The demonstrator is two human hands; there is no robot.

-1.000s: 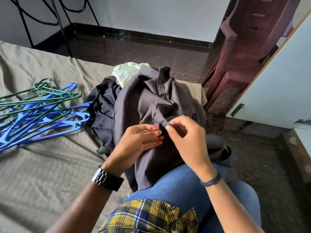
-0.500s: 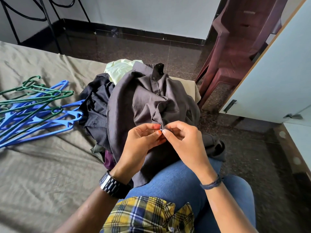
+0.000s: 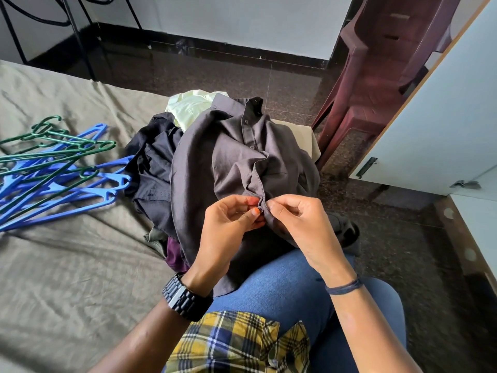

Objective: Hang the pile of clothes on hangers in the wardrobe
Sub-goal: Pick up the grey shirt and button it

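While the grey shirt (image 3: 236,168) is draped over the clothes pile (image 3: 158,168) and the person's lap, its button placket is pinched by the left hand (image 3: 231,224) and right hand (image 3: 301,222), fingertips meeting. Blue and green hangers (image 3: 59,168) are spread on the bed (image 3: 67,278), left of the pile.

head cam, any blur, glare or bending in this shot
Head view: the hands, left hand and right hand, and the grey shirt look sharp; daylight sheen on the dark floor; wide-angle bending curves the wardrobe door edge.
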